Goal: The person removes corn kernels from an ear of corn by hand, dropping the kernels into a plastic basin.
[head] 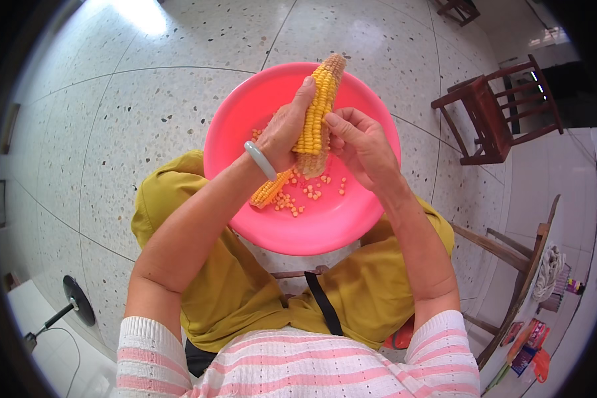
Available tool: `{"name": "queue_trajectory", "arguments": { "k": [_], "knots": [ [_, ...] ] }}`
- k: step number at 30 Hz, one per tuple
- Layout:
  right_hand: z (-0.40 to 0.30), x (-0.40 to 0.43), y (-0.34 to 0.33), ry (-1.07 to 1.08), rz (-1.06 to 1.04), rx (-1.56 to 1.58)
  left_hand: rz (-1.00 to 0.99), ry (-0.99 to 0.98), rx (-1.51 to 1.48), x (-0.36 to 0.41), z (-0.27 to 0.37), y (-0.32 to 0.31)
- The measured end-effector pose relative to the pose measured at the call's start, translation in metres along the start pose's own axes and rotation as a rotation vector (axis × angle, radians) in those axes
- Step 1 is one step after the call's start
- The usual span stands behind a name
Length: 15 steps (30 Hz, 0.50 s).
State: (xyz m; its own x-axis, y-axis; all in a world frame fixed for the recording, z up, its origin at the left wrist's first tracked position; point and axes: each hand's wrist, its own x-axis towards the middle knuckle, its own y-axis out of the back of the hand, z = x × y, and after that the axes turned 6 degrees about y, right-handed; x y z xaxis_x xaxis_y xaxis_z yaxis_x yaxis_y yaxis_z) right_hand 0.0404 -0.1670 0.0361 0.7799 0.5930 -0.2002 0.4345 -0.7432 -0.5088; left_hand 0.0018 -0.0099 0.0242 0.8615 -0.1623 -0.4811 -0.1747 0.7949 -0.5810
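Observation:
An ear of yellow corn [318,112], stripped to bare cob at its top, bottom and along its right side, is held over a pink plastic basin [318,234]. My left hand [286,127] wraps it from the left, thumb pointing up along the kernels; a pale bangle [260,160] circles that wrist. With thumb and fingertips, my right hand [360,142] touches the ear's right side at the edge of a kernel row. Whether loose kernels sit inside its curled fingers is hidden. Below lie another corn ear [271,189], partly covered by my left wrist, and scattered kernels [312,190].
The basin is between my knees, above a speckled tile floor [169,104]. A dark wooden chair [497,114] stands at right. Nearer on that side, a wooden frame [522,278] borders a white cord bundle [549,273] and small packages. A round black stand base [78,301] is at lower left.

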Motion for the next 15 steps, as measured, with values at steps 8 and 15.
{"name": "queue_trajectory", "arguments": {
  "k": [8, 15],
  "knots": [
    [0.009, 0.002, -0.001, 0.032, -0.005, 0.086, 0.098, -0.083, -0.06, -0.001, -0.002, -0.007],
    [0.013, 0.003, -0.003, 0.148, -0.05, 0.047, 0.095, -0.131, -0.1, -0.002, 0.0, -0.01]
  ]
}}
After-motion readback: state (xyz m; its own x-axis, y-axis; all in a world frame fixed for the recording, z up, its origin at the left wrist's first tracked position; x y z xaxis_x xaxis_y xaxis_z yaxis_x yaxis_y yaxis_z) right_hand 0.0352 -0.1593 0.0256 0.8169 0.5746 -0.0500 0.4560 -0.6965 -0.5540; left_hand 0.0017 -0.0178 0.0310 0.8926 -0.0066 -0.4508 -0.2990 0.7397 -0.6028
